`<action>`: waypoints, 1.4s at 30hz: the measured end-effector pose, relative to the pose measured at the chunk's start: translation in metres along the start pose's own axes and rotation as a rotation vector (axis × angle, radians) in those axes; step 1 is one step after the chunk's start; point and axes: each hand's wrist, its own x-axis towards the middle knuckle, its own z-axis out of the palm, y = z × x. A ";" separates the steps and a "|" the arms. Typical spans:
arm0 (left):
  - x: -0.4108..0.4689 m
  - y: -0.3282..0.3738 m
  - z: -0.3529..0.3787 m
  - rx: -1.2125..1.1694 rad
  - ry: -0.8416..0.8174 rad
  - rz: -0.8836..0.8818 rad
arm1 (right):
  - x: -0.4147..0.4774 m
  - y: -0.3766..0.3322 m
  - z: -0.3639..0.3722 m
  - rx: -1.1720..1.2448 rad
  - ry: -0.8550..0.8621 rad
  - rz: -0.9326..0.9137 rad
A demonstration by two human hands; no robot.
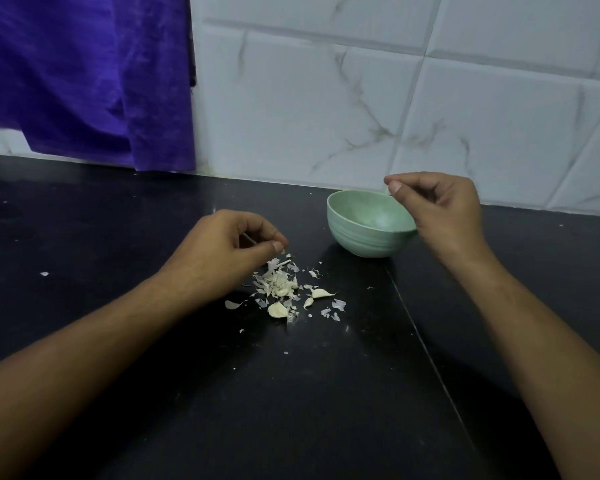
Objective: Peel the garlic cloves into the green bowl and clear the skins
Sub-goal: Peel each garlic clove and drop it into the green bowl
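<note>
A pale green bowl [355,237] stands on the black counter near the tiled wall; its inside looks empty from here. My right hand [440,209] hovers over the bowl's right rim, fingers curled, thumb and forefinger pressed together; whether anything is pinched there is not visible. My left hand [229,244] hangs just above a heap of garlic skins [274,282], its thumb and fingertips pinching a bit of skin. Unpeeled or partly peeled cloves lie by the heap: one clove [278,310] in front, another clove [321,293] to the right.
Loose skin flakes [336,306] are scattered around the heap, and one flake [44,273] lies far left. A purple cloth [84,71] hangs over the wall at back left. A seam [426,351] runs across the black counter.
</note>
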 end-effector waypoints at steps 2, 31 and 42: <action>-0.001 0.002 -0.001 0.010 0.015 -0.007 | -0.003 -0.011 0.000 0.029 0.003 -0.031; 0.001 -0.004 0.002 0.001 -0.064 0.069 | -0.046 -0.032 0.037 -0.195 -0.837 0.037; 0.000 0.001 0.003 -0.144 -0.111 0.108 | -0.055 -0.037 0.051 0.275 -0.643 0.123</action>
